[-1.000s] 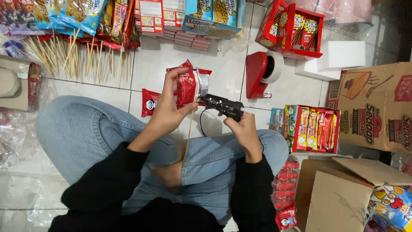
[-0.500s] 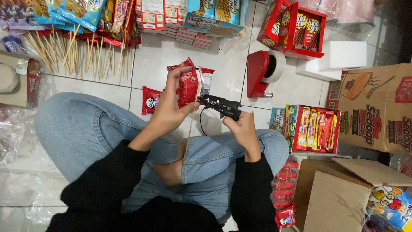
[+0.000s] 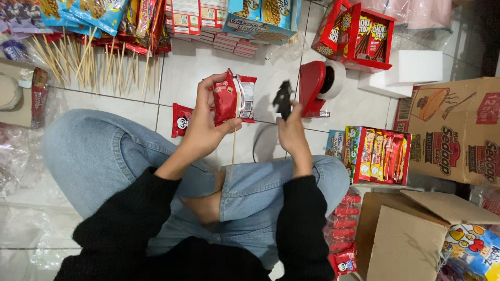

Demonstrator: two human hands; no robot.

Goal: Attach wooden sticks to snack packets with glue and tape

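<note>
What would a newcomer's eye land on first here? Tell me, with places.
At centre, the left hand holds up a red snack packet on a thin wooden stick, while the right hand grips a black glue gun beside it. Just behind stands a red tape dispenser, with loose wooden skewers fanned out at upper left.

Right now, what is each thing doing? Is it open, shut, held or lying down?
Left hand: shut on red packet and stick.
Red packet: held upright, sealed.
Stick: hangs below the packet.
Right hand: shut on glue gun.
Glue gun: held up.
Cardboard box: flaps open.
</note>
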